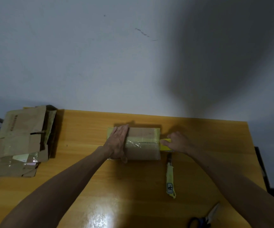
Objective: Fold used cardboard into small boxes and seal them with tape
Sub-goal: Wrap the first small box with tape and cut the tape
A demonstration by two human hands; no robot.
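Note:
A small folded cardboard box (143, 143) lies in the middle of the wooden table (87, 137), with clear tape across its top seam. My left hand (118, 142) presses flat on the box's left end, fingers straight. At the box's right end my right hand (177, 142) grips a yellow tape roll (165, 146), its thumb touching the box's edge. The tape runs from the roll onto the box top.
A stack of flattened used cardboard (22, 139) sits at the table's left end. A yellow utility knife (170, 175) lies just in front of my right hand. Scissors (205, 218) lie at the near right. A wall stands right behind the table.

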